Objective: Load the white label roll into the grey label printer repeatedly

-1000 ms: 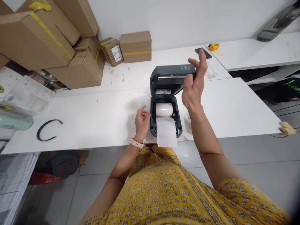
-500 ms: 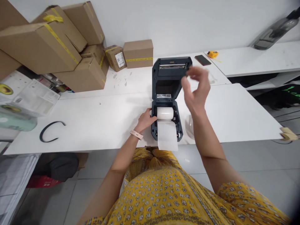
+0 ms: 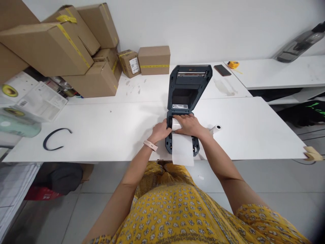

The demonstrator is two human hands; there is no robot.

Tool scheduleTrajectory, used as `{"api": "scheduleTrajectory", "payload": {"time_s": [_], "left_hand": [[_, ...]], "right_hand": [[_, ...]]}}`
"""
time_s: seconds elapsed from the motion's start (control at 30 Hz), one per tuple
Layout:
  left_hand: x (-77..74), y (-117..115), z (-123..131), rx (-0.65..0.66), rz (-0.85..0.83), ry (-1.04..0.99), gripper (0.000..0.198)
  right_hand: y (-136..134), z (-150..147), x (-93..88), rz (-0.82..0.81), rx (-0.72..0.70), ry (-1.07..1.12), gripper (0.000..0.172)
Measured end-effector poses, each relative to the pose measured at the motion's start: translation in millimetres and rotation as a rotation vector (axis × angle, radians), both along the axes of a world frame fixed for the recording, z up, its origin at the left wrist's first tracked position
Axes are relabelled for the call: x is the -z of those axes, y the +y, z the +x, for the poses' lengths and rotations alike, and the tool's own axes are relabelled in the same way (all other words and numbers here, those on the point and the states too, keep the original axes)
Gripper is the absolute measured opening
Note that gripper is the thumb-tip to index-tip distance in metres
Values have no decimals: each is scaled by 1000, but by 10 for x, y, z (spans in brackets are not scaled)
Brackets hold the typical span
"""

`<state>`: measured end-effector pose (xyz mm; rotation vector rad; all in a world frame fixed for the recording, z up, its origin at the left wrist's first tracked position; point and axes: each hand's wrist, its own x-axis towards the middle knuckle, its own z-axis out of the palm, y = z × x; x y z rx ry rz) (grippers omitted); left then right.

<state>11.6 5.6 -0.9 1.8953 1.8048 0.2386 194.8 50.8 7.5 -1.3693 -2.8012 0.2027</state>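
A dark blue-grey label printer [image 3: 172,91] stands on the desk with its lid raised. Inside its lower half lies a white label roll [image 3: 175,124], whose free paper strip [image 3: 182,150] runs out over the desk's front edge. My left hand [image 3: 160,131] grips the printer's left side, its thumb at the left end of the roll. Over the right part of the roll, my right hand [image 3: 190,125] is curved, fingers pressed on it and hiding that end. A small white tube with a dark hole [image 3: 216,128] lies beyond my right wrist.
Cardboard boxes [image 3: 88,79] are stacked at the back left, with a smaller box [image 3: 154,61] by the wall. A phone [image 3: 222,70] and a yellow tape measure [image 3: 233,64] lie behind the printer to the right. A black headband [image 3: 45,140] rests at the left.
My right hand has come down from beside the raised lid onto the label roll. My left hand stays at the printer's left side. The view has shifted slightly.
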Motion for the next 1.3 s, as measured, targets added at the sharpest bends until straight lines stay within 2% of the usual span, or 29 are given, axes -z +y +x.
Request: {"api": "scheduleTrajectory", "payload": {"time_s": [0.1, 0.17, 0.27, 0.37, 0.5, 0.6, 0.67, 0.73, 0.83, 0.93, 1.07, 1.3], "left_hand": [[-1, 1, -5, 1, 5, -16, 51], [-2, -5, -6, -8, 5, -28, 53], [-1, -18, -9, -10, 3, -52, 55], [11, -29, -15, -13, -1, -60, 56], [27, -37, -20, -16, 10, -61, 55], [27, -38, -19, -23, 15, -70, 55], [24, -36, -19, -29, 13, -75, 56], [21, -33, -19, -32, 13, -80, 56], [23, -32, -19, -38, 15, -90, 57], [31, -36, -20, -44, 17, -115, 56], [22, -44, -21, -44, 21, -147, 57], [-7, -44, -11, -55, 18, -163, 56]], "right_hand": [[52, 1, -21, -32, 17, 28, 85], [86, 55, -87, -114, -13, 114, 94], [104, 251, -274, -267, -140, 310, 97], [48, 590, -490, -334, -237, 516, 94], [-130, 1098, -671, -355, -188, 871, 82], [-239, 1337, -701, -365, -40, 1187, 77], [-212, 1422, -671, -331, 89, 1315, 78], [-69, 1482, -598, -290, 176, 1341, 78], [297, 1552, -427, -285, 281, 1315, 72], [643, 1574, -242, -355, 395, 1300, 67], [878, 1531, -28, -424, 399, 1202, 66], [1028, 1442, 375, -471, 487, 1056, 74]]}}
